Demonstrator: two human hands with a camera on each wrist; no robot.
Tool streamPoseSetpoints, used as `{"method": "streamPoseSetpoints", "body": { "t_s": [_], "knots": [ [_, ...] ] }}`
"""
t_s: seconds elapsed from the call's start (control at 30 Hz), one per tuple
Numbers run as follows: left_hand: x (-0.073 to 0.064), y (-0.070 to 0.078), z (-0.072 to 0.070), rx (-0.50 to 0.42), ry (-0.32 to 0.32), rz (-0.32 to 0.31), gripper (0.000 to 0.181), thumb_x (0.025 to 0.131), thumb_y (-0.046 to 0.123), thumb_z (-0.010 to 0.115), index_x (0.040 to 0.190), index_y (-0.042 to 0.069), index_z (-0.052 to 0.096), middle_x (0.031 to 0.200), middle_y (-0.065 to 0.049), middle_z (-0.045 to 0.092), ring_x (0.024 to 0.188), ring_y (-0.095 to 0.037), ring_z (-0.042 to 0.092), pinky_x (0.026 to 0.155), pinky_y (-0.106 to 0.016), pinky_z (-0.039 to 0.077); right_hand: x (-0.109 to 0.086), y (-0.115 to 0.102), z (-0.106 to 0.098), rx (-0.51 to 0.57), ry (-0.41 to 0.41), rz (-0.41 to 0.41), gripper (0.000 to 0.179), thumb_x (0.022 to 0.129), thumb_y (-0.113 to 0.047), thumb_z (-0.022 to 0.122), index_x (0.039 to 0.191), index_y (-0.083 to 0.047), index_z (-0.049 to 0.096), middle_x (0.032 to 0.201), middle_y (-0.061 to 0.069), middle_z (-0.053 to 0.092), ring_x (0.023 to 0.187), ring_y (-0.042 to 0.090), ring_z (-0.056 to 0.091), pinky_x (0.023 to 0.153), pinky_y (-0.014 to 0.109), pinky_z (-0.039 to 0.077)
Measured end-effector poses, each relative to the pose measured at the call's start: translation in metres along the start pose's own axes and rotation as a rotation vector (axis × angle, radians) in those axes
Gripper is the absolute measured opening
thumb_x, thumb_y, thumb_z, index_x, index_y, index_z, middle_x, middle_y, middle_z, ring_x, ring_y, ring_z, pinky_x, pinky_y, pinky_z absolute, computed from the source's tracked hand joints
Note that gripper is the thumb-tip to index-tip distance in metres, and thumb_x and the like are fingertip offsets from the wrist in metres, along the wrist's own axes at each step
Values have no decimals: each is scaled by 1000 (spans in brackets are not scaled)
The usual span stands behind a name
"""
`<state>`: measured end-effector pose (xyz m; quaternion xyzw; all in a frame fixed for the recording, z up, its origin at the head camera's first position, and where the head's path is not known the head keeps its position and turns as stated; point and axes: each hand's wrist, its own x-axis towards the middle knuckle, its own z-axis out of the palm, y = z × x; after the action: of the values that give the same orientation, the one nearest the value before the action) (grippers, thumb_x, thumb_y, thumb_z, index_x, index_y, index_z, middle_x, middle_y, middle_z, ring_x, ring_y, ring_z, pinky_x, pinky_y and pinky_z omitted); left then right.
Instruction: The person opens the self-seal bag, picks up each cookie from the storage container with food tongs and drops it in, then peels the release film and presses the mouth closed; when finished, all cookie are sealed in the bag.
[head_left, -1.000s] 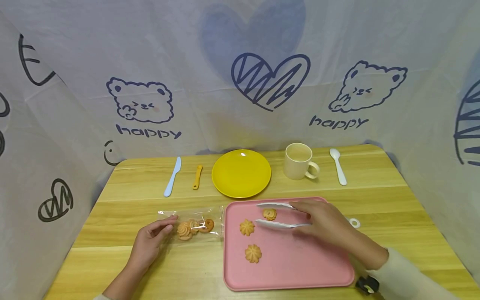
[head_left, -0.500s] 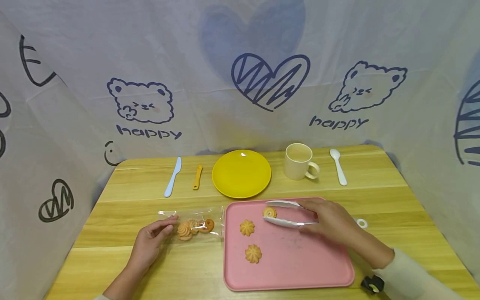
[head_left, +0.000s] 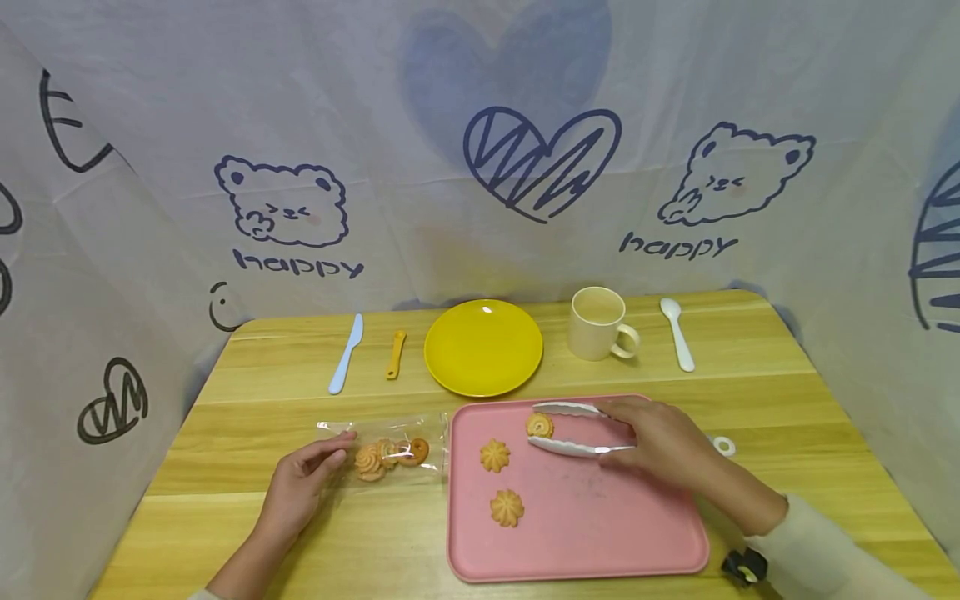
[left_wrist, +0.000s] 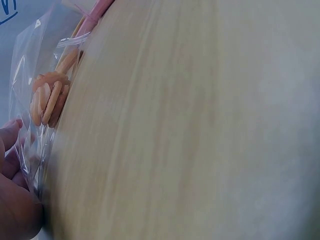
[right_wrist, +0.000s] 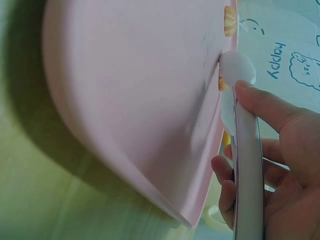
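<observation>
The left hand (head_left: 296,487) pinches the left end of a cookie bag (head_left: 375,427) on the desk (head_left: 390,533). The right hand (head_left: 663,437), over the tray (head_left: 600,533), grips parted tongs (head_left: 564,447) astride a cookie (head_left: 539,426); plate (head_left: 483,347) and mug (head_left: 592,331) stand beyond

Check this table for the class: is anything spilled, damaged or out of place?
Faint grey marks show on the pink tray, below the tongs in the head view. They look odd on its plain surface; whether crumbs, scuffs or reflections, I cannot tell. Nothing else stands out.

Soft light, wrist views seemingly blurred
</observation>
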<state>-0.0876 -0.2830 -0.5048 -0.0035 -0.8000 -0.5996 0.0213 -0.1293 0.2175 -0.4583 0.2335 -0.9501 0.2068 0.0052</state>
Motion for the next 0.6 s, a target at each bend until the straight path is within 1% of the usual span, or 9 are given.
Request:
{"method": "streamPoseSetpoints", "body": {
  "t_s": [0.1, 0.23, 0.47, 0.6],
  "knots": [
    [0, 0, 0, 5, 2, 2, 25, 101, 4, 64, 123, -10, 68, 134, -18, 67, 122, 7, 59, 104, -12, 49, 0, 0, 0, 7, -5, 1, 72, 77, -38, 92, 137, -8, 66, 133, 11, 68, 121, 32, 65, 99, 55, 56],
    [0, -1, 0, -3, 2, 8, 25, 101, 3, 64, 123, -9, 68, 134, -20, 66, 122, 6, 59, 104, -12, 49, 0, 0, 0, 13, -17, 3, 70, 78, -38, 91, 136, -7, 67, 134, 12, 68, 125, 34, 63, 103, 58, 54],
    [1, -2, 0, -22, 0, 7, 25, 101, 1, 63, 123, -11, 67, 135, -22, 65, 122, 6, 60, 104, -13, 50, 1, -1, -2, 8, -35, 6, 69, 79, -39, 90, 136, -8, 67, 134, 11, 68, 126, 34, 62, 104, 58, 53],
    [1, -2, 0, -20, 1, 10, 25, 101, 1, 63, 123, -11, 68, 135, -22, 65, 122, 6, 60, 104, -13, 49, 1, -1, -3, 25, -44, 13, 70, 80, -38, 90, 138, -9, 66, 135, 11, 68, 126, 34, 62, 105, 58, 53]
  ]
}}
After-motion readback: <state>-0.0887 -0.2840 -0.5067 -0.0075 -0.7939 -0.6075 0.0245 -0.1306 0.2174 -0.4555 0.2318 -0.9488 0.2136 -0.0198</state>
